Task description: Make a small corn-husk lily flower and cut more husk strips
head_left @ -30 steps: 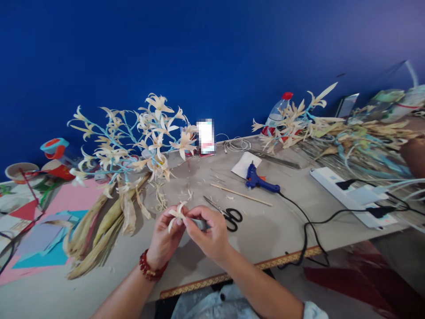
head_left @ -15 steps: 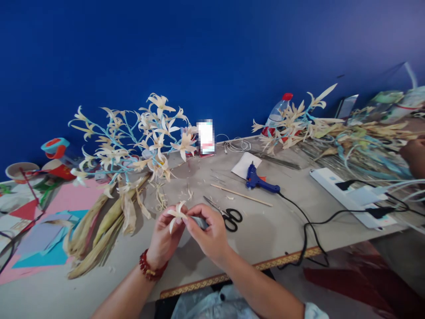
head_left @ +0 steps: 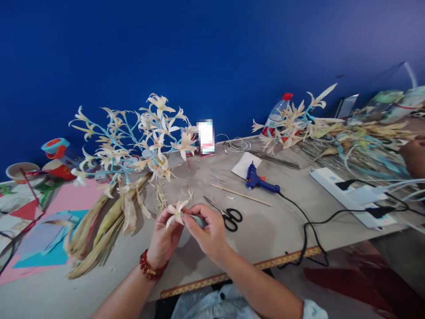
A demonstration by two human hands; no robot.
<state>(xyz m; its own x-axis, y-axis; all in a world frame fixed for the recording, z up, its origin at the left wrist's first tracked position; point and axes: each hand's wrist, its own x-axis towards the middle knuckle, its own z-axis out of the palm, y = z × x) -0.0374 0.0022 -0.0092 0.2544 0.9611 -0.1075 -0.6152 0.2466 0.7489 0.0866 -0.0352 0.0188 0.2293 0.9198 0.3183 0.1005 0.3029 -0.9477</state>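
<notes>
A cream husk flower with narrow, spread petals is held between my two hands above the table. My left hand, with a red bead bracelet at the wrist, is closed around its lower part. The fingertips of my right hand pinch at the flower's base. A smooth grey-blue thing sits inside the curl of my right hand; its kind is mostly hidden. Black-handled scissors lie just beyond my right hand. Dry corn husks are to the left.
Several husk flowers on blue stems stand at the back left. A blue glue gun rests on white paper, its cord running near a power strip. A thin wooden stick lies mid-table. Another person's hand is at far right.
The flower has turned in my fingers, and its petals now spread more to the upper right. Both hands stay in nearly the same place.
</notes>
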